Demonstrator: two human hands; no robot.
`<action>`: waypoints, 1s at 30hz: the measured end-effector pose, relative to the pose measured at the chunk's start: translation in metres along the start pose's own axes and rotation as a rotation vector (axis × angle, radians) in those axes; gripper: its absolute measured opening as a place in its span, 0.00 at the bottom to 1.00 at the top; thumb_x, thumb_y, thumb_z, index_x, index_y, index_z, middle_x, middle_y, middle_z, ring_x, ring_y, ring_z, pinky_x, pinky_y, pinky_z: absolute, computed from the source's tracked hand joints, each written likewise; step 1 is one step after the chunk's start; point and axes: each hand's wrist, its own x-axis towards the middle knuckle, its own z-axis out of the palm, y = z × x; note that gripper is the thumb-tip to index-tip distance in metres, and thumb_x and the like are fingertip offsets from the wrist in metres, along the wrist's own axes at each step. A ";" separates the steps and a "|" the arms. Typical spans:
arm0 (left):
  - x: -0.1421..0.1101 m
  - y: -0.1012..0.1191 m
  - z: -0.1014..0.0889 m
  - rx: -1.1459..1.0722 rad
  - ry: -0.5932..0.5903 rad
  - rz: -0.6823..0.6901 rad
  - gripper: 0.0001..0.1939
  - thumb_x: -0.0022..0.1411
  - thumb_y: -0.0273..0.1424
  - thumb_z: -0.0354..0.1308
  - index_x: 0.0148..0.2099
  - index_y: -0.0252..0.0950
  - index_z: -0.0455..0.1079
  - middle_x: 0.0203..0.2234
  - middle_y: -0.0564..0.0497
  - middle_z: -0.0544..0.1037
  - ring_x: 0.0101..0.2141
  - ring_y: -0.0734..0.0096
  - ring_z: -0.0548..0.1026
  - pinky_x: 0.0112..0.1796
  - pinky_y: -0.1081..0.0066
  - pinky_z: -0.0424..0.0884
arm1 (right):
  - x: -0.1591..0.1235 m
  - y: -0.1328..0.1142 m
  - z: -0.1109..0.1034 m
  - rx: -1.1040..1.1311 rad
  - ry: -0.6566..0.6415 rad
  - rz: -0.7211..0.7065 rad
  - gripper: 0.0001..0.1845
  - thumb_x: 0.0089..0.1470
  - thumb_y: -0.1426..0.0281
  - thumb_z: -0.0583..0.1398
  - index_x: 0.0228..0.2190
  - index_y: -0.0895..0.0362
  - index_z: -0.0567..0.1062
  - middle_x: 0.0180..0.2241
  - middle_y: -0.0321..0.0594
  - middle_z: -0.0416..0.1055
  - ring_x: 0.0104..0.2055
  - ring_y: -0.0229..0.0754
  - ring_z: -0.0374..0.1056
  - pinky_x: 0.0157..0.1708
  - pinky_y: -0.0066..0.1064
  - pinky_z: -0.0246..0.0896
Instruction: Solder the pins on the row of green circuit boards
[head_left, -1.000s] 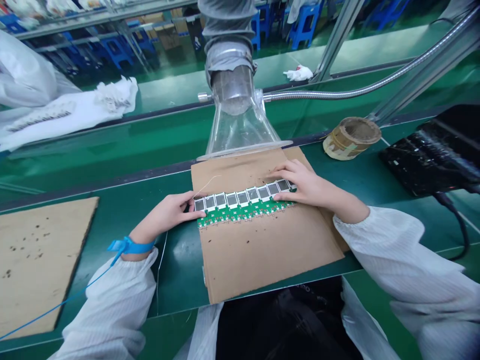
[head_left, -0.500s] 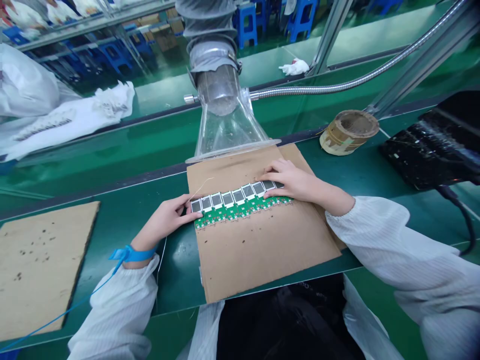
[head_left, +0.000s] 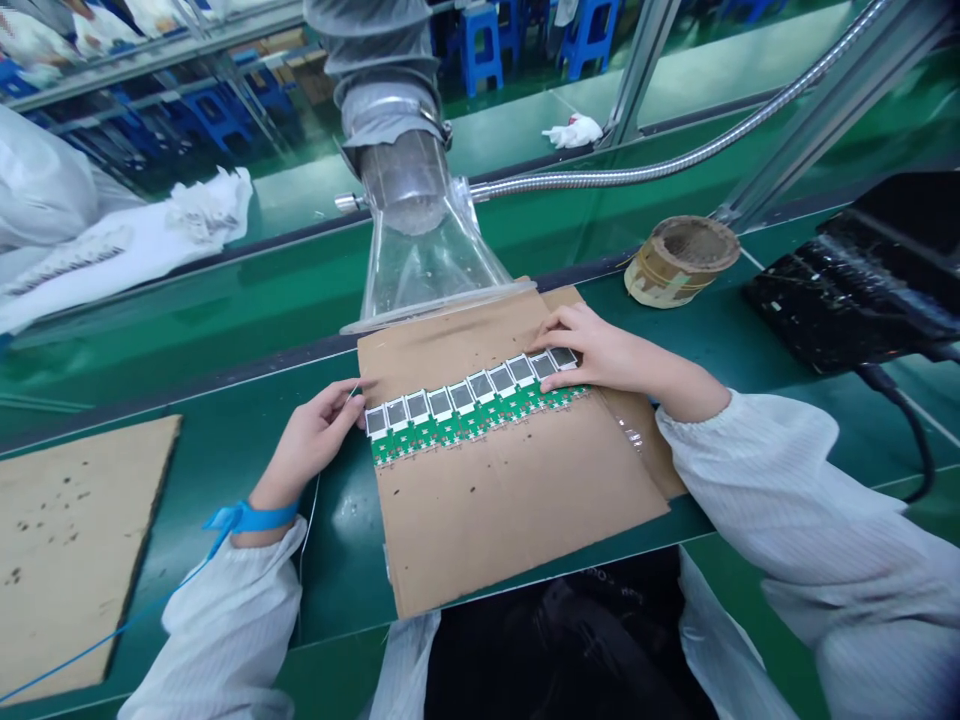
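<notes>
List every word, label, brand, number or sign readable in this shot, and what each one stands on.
No text here can be read clearly.
Markings on the green circuit boards: too small to read.
Faint print on the black bag: too blurred to read.
Dark printed band on the white wrapping: too blurred to read.

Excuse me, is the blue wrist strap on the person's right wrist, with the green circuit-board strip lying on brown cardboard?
No: the head view shows the blue wrist strap on the wrist of the left hand; the green circuit-board strip does lie on brown cardboard.
</notes>
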 end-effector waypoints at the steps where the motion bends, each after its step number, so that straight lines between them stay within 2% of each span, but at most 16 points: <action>1: 0.000 0.001 0.000 0.009 0.001 -0.008 0.29 0.73 0.51 0.55 0.63 0.36 0.73 0.28 0.53 0.76 0.32 0.65 0.74 0.37 0.68 0.69 | 0.000 0.000 0.001 0.006 -0.009 -0.001 0.34 0.60 0.40 0.65 0.55 0.50 0.82 0.51 0.50 0.70 0.57 0.60 0.64 0.60 0.56 0.61; 9: 0.003 -0.007 0.003 -0.026 0.024 -0.024 0.28 0.75 0.50 0.53 0.64 0.35 0.73 0.30 0.51 0.77 0.34 0.64 0.74 0.37 0.67 0.68 | -0.001 -0.003 0.002 0.007 -0.030 -0.026 0.35 0.63 0.40 0.61 0.60 0.50 0.79 0.52 0.50 0.69 0.56 0.59 0.64 0.59 0.54 0.61; 14: 0.002 -0.003 0.004 -0.038 0.056 -0.022 0.27 0.75 0.50 0.52 0.62 0.36 0.74 0.30 0.51 0.77 0.33 0.64 0.72 0.37 0.67 0.67 | 0.001 -0.007 0.003 -0.009 -0.019 -0.009 0.34 0.67 0.41 0.58 0.58 0.52 0.80 0.49 0.51 0.70 0.55 0.60 0.65 0.55 0.51 0.63; 18: 0.002 -0.001 0.005 -0.052 0.071 -0.046 0.25 0.75 0.49 0.52 0.61 0.37 0.74 0.31 0.51 0.77 0.30 0.66 0.69 0.33 0.67 0.64 | 0.002 -0.009 0.006 -0.012 -0.021 -0.008 0.34 0.66 0.42 0.59 0.62 0.49 0.78 0.50 0.50 0.70 0.54 0.59 0.64 0.56 0.52 0.63; 22: 0.002 -0.001 0.006 -0.075 0.098 -0.051 0.25 0.75 0.48 0.53 0.60 0.37 0.75 0.32 0.51 0.77 0.29 0.69 0.67 0.31 0.68 0.62 | 0.002 -0.007 0.009 -0.009 -0.018 -0.008 0.34 0.65 0.41 0.59 0.59 0.51 0.80 0.49 0.51 0.70 0.55 0.61 0.65 0.56 0.53 0.63; 27: 0.003 -0.001 0.004 -0.113 0.093 -0.065 0.24 0.73 0.48 0.55 0.60 0.36 0.76 0.31 0.51 0.77 0.26 0.72 0.64 0.27 0.70 0.58 | -0.003 -0.002 -0.006 0.026 -0.051 0.072 0.39 0.61 0.38 0.62 0.63 0.47 0.76 0.54 0.50 0.68 0.58 0.61 0.65 0.59 0.53 0.63; 30: 0.004 -0.003 0.003 -0.160 0.090 -0.046 0.24 0.73 0.47 0.56 0.60 0.35 0.75 0.31 0.52 0.76 0.24 0.75 0.60 0.25 0.71 0.56 | -0.006 0.002 -0.015 0.029 -0.086 0.102 0.41 0.58 0.36 0.62 0.61 0.48 0.78 0.54 0.49 0.69 0.58 0.61 0.65 0.58 0.54 0.64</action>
